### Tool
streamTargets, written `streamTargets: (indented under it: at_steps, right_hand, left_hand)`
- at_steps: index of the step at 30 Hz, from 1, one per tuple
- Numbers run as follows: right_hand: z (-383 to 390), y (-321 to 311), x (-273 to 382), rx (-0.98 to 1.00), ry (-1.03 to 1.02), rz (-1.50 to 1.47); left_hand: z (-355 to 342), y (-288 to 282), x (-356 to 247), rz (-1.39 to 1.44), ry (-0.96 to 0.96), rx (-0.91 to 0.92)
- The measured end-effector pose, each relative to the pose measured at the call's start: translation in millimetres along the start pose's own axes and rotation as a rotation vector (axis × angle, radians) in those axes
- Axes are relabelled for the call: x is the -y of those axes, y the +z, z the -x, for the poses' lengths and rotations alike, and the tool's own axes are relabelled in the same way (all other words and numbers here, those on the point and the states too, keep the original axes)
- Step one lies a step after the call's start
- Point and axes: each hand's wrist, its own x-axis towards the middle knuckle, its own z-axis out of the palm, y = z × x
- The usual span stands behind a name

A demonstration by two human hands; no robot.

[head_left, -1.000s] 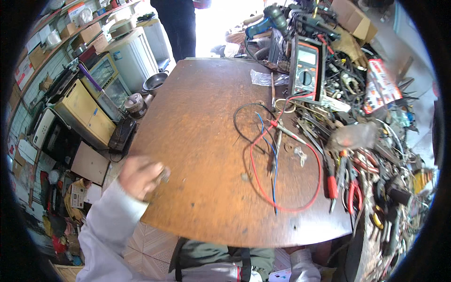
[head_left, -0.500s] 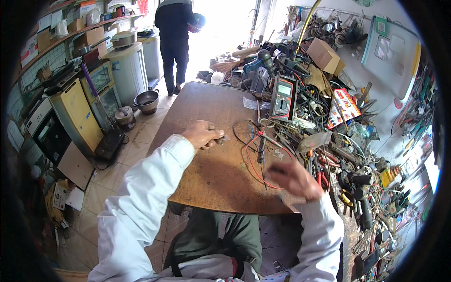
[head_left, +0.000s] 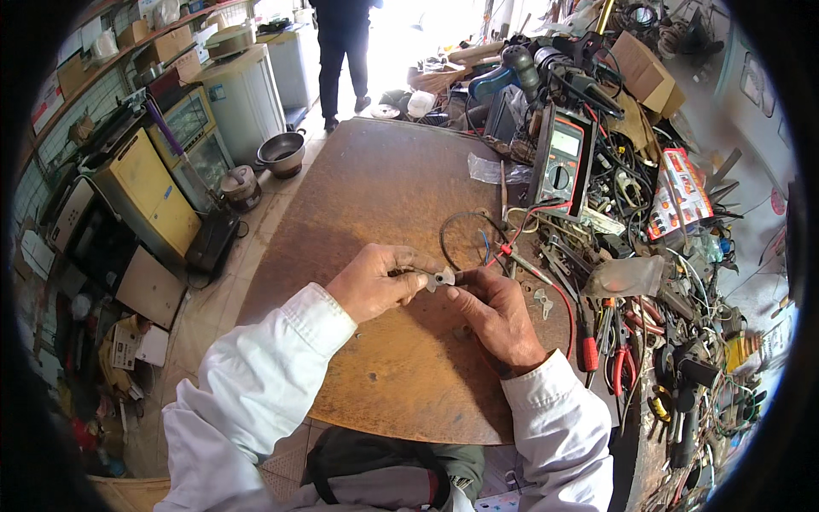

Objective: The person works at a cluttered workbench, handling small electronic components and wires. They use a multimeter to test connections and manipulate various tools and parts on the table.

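Step in hand: likely two-handed fiddling with a small metal part (head_left: pixel 442 278), held over the wooden tabletop (head_left: pixel 397 375). Left hand (head_left: pixel 374 283) pinches one side, right hand's (head_left: pixel 502 321) thumb and fingertips the other — next move probably calls for light, steady fingertips.

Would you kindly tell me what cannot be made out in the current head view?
In the head view:
Small silvery part: partly covered by the left hand and right hand.
Red test lead: partly hidden behind the right hand and sleeve.
Person in dark clothes: upper body cut off by the top edge.
Multimeter display: too small to read.
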Motion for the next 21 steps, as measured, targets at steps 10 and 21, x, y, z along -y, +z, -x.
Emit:
streamTargets:
  at_steps: [10,21]
  right_hand:
    - [3.3,-3.1,9.8,0.090,0.091,-0.198]
    - [3.7,-8.5,5.7,0.068,0.174,-0.184]
  left_hand:
    - [-2.8,7.7,14.9,-0.121,0.173,-0.002]
    - [-0.7,13.4,11.5,-0.175,0.246,-0.014]
